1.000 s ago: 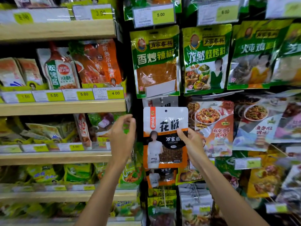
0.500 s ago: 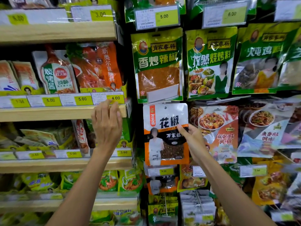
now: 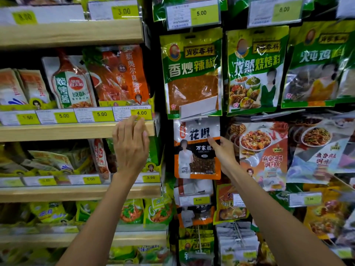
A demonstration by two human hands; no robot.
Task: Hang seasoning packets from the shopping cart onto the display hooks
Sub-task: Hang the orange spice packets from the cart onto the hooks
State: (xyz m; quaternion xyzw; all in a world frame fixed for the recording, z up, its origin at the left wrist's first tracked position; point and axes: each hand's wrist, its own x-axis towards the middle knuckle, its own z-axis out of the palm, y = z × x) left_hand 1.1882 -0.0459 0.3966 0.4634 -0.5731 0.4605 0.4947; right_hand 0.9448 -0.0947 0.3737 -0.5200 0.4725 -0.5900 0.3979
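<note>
My right hand [image 3: 223, 153] pinches the packet [image 3: 192, 150] by its right edge, thumb on the front. Its top sits just under the hook [image 3: 194, 115], below the green bag [image 3: 192, 73]. I cannot tell whether the hole has caught. Held by one side only, it may tilt and miss the prong, or drop if I let go early. My left hand [image 3: 130, 144] rests straight-fingered on the shelf [image 3: 57, 131] edge. A second ago it hovered curled beside the packet, which hung lower.

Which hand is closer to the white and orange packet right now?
Right. The right hand grips the white and orange packet at its right edge; the left hand is off to its left, by the wooden shelf.
</note>
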